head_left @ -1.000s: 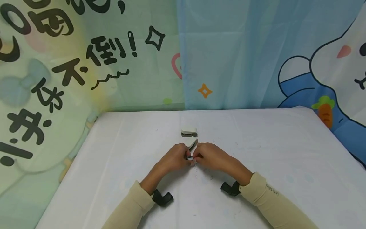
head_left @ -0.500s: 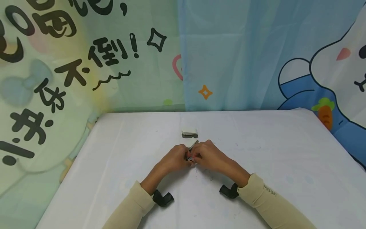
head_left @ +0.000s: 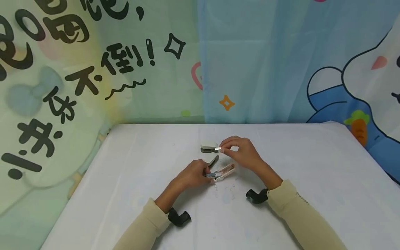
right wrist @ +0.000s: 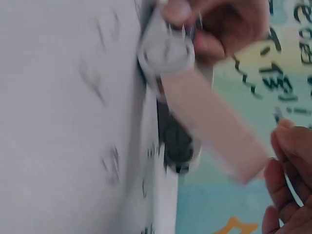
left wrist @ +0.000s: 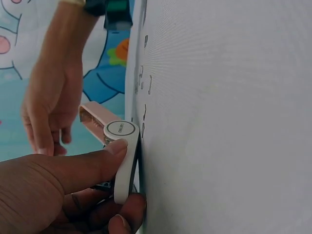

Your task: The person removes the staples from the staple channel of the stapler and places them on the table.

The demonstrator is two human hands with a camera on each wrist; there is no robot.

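My left hand (head_left: 195, 173) grips a small stapler (left wrist: 124, 163) with a white body and round hinge cap. Its pink arm (left wrist: 97, 117) is swung out, away from the white part. A dark grey piece (head_left: 213, 161) stands up beside my left fingers. My right hand (head_left: 243, 152) is raised to the back right of that stapler and pinches a short silvery strip (head_left: 217, 148) between thumb and fingertips. In the head view the strip overlaps a second stapler (head_left: 207, 147), white above and dark grey below, which lies behind. The right wrist view blurs the pink arm.
Loose staples and small marks (head_left: 231, 189) are scattered over the white tabletop (head_left: 140, 166). A printed curtain (head_left: 256, 62) hangs just behind the table's back edge. Black camera mounts (head_left: 179, 217) stick out from both wrists.
My right hand has left the left hand's stapler and moved back and right, carrying the silvery strip. The stapler's pink arm now shows; the left hand stays nearly in place.
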